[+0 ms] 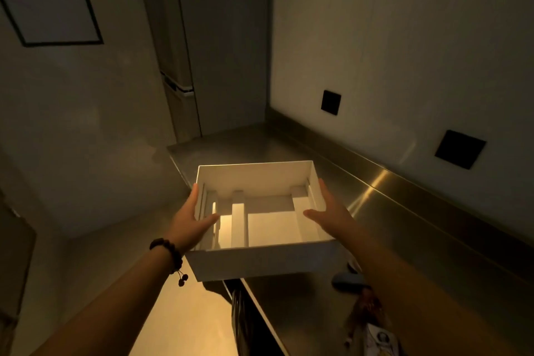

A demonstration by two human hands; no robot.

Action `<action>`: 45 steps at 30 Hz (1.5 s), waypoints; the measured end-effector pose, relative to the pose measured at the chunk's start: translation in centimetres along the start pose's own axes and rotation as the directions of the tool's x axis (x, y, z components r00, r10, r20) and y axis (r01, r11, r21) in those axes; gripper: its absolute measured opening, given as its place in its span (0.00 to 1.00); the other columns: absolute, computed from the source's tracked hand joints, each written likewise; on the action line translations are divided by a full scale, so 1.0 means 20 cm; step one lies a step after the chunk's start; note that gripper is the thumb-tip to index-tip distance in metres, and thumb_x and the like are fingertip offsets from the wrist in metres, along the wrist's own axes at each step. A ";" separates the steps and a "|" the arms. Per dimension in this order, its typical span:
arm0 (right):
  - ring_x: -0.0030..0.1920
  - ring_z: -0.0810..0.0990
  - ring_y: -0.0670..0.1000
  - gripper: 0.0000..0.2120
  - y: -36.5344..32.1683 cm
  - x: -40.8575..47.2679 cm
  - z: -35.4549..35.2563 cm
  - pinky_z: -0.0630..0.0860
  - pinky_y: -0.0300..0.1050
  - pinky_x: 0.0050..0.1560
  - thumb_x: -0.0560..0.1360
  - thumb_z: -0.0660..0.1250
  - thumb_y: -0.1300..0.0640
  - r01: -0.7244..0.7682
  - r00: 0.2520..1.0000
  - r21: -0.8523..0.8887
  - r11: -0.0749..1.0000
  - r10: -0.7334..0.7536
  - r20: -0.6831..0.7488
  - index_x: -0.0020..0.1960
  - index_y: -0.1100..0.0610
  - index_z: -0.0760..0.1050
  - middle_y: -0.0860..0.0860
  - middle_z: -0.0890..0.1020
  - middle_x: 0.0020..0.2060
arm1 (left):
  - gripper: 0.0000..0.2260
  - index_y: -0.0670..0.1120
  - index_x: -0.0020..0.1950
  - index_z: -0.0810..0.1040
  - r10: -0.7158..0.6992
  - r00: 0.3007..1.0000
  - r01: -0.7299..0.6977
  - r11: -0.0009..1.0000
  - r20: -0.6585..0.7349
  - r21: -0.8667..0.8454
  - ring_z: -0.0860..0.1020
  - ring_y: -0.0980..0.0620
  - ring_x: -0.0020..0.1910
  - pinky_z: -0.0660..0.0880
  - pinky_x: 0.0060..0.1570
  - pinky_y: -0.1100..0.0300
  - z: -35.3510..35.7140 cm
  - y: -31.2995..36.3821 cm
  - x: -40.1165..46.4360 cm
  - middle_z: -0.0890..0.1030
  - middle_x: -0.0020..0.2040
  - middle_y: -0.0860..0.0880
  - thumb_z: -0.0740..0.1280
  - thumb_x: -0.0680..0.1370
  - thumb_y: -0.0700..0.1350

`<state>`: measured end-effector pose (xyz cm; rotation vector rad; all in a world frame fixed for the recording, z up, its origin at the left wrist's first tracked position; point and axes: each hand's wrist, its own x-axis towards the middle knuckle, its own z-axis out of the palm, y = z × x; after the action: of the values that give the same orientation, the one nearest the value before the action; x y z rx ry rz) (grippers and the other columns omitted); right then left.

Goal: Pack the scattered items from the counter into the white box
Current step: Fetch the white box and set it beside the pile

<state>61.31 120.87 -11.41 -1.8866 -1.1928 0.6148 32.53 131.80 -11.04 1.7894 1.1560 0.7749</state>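
Observation:
The white box point(260, 263) is open-topped, with white cardboard dividers inside and nothing else in it. It hangs over the left front edge of the steel counter point(294, 312). My left hand point(189, 218) holds the box's left wall, fingers along the outside and thumb reaching inside. My right hand point(329, 211) holds the right wall the same way. Scattered items lie on the counter under my right forearm: a blue item point(346, 282), a brownish item point(365, 305) and a printed packet point(381, 337), all partly hidden.
The counter runs back to a corner by a tall grey cabinet point(219, 52). Two black wall sockets point(331, 102) point(460, 149) sit above the steel backsplash. The floor point(179, 312) lies to the left of the counter edge. The light is dim.

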 end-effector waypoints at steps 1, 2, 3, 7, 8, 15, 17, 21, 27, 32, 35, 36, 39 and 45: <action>0.62 0.71 0.52 0.43 0.02 0.06 -0.01 0.70 0.49 0.56 0.71 0.71 0.54 -0.011 1.000 0.006 1.000 0.011 0.006 0.75 0.43 0.46 0.54 0.70 0.68 | 0.39 0.54 0.76 0.46 -0.009 1.000 0.009 1.000 0.006 0.005 0.60 0.43 0.72 0.64 0.66 0.42 0.04 -0.01 0.05 0.56 0.75 0.45 0.68 0.74 0.44; 0.60 0.71 0.50 0.43 0.04 0.11 -0.02 0.69 0.47 0.54 0.71 0.71 0.54 -0.023 1.000 0.007 1.000 0.023 0.017 0.75 0.43 0.47 0.54 0.70 0.67 | 0.39 0.53 0.76 0.45 -0.018 1.000 0.018 1.000 0.008 0.006 0.60 0.42 0.71 0.65 0.65 0.41 0.07 -0.02 0.10 0.56 0.75 0.45 0.68 0.74 0.44; 0.58 0.70 0.49 0.43 0.06 0.17 -0.03 0.68 0.46 0.53 0.71 0.71 0.55 -0.039 0.999 0.007 0.999 0.039 0.032 0.75 0.44 0.47 0.54 0.70 0.67 | 0.39 0.53 0.76 0.45 -0.030 1.000 0.030 1.000 0.006 0.006 0.61 0.42 0.71 0.65 0.65 0.41 0.11 -0.04 0.15 0.57 0.75 0.45 0.68 0.74 0.44; 0.62 0.71 0.52 0.42 0.14 0.34 0.00 0.67 0.46 0.56 0.71 0.71 0.56 -0.087 0.991 0.004 0.996 0.086 0.102 0.75 0.45 0.48 0.50 0.70 0.64 | 0.39 0.52 0.76 0.45 -0.054 0.999 0.054 0.998 0.001 0.015 0.63 0.43 0.70 0.66 0.63 0.45 0.22 -0.12 0.28 0.58 0.75 0.45 0.68 0.74 0.42; 0.64 0.71 0.54 0.41 0.15 0.37 0.01 0.69 0.48 0.60 0.71 0.71 0.55 -0.092 0.989 -0.002 0.996 0.091 0.118 0.75 0.44 0.49 0.48 0.70 0.63 | 0.39 0.52 0.75 0.45 -0.050 0.999 0.049 0.999 0.008 0.019 0.63 0.43 0.70 0.66 0.63 0.46 0.24 -0.14 0.31 0.59 0.74 0.45 0.68 0.74 0.42; 0.67 0.70 0.57 0.42 0.28 0.48 -0.05 0.69 0.60 0.65 0.72 0.70 0.53 -0.156 0.982 -0.155 0.976 0.170 0.082 0.76 0.46 0.47 0.54 0.69 0.68 | 0.38 0.52 0.75 0.47 -0.006 1.000 0.006 1.000 0.005 -0.004 0.71 0.55 0.58 0.72 0.53 0.61 0.40 -0.14 0.46 0.65 0.71 0.47 0.68 0.74 0.41; 0.67 0.70 0.59 0.40 0.30 0.50 -0.11 0.68 0.57 0.65 0.74 0.68 0.53 -0.192 0.976 -0.280 0.941 0.213 0.046 0.76 0.48 0.46 0.57 0.69 0.68 | 0.38 0.53 0.75 0.48 -0.016 1.000 0.015 0.999 -0.021 -0.040 0.73 0.50 0.59 0.76 0.54 0.56 0.50 -0.11 0.45 0.65 0.71 0.46 0.67 0.73 0.40; 0.68 0.67 0.59 0.35 0.32 0.45 -0.19 0.65 0.58 0.65 0.74 0.65 0.44 -0.337 0.941 -0.491 0.804 0.267 -0.208 0.74 0.53 0.53 0.58 0.68 0.68 | 0.37 0.52 0.75 0.46 -0.074 0.996 0.069 0.993 -0.053 -0.090 0.63 0.41 0.70 0.69 0.63 0.43 0.69 -0.02 0.40 0.50 0.76 0.47 0.66 0.74 0.43; 0.76 0.40 0.58 0.47 0.26 0.26 -0.02 0.46 0.61 0.73 0.72 0.60 0.34 -0.590 0.729 -0.354 0.726 0.290 -0.620 0.76 0.56 0.40 0.57 0.41 0.76 | 0.40 0.48 0.75 0.41 0.062 0.998 -0.054 0.981 -0.034 0.188 0.39 0.46 0.74 0.43 0.70 0.41 0.75 -0.02 0.49 0.37 0.76 0.47 0.63 0.74 0.56; 0.76 0.45 0.60 0.52 0.16 0.17 0.25 0.58 0.58 0.73 0.71 0.63 0.34 -0.615 0.642 -0.028 0.788 0.480 -0.598 0.75 0.58 0.33 0.54 0.33 0.75 | 0.38 0.45 0.76 0.47 0.055 0.993 -0.074 0.979 0.103 0.191 0.49 0.45 0.75 0.53 0.71 0.44 0.65 -0.03 0.88 0.49 0.76 0.45 0.66 0.75 0.52; 0.75 0.51 0.59 0.49 0.15 0.20 0.31 0.64 0.53 0.68 0.73 0.66 0.42 -0.589 0.629 0.052 0.807 0.497 -0.597 0.76 0.57 0.35 0.51 0.33 0.74 | 0.32 0.43 0.73 0.57 0.041 0.990 -0.067 0.978 0.135 0.195 0.64 0.44 0.67 0.66 0.65 0.46 0.67 -0.05 0.92 0.65 0.68 0.43 0.66 0.74 0.52; 0.74 0.53 0.59 0.48 0.16 0.22 0.29 0.66 0.52 0.66 0.73 0.67 0.45 -0.572 0.636 0.074 0.817 0.498 -0.589 0.76 0.57 0.35 0.50 0.33 0.75 | 0.30 0.43 0.71 0.61 0.058 0.991 -0.081 0.975 0.117 0.206 0.67 0.44 0.64 0.69 0.62 0.48 0.67 -0.06 0.91 0.68 0.64 0.44 0.66 0.73 0.52; 0.73 0.56 0.59 0.45 0.22 0.29 0.15 0.65 0.51 0.67 0.74 0.67 0.53 -0.529 0.709 0.043 0.848 0.469 -0.527 0.76 0.56 0.36 0.51 0.37 0.76 | 0.20 0.46 0.61 0.71 0.149 0.985 -0.164 0.966 0.088 0.200 0.73 0.48 0.52 0.72 0.46 0.58 0.66 -0.08 0.85 0.71 0.50 0.50 0.66 0.72 0.53; 0.75 0.53 0.58 0.47 0.27 0.31 -0.14 0.57 0.53 0.72 0.74 0.69 0.58 -0.427 0.813 0.085 0.900 0.424 -0.400 0.76 0.55 0.36 0.53 0.40 0.77 | 0.18 0.48 0.58 0.74 0.165 0.952 -0.220 0.955 0.260 0.200 0.76 0.54 0.45 0.75 0.44 0.57 0.66 -0.02 0.87 0.77 0.49 0.49 0.63 0.74 0.57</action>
<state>68.80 124.27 -14.23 -2.1740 -0.4993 0.4078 50.02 143.62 -16.40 2.1472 0.9472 0.5315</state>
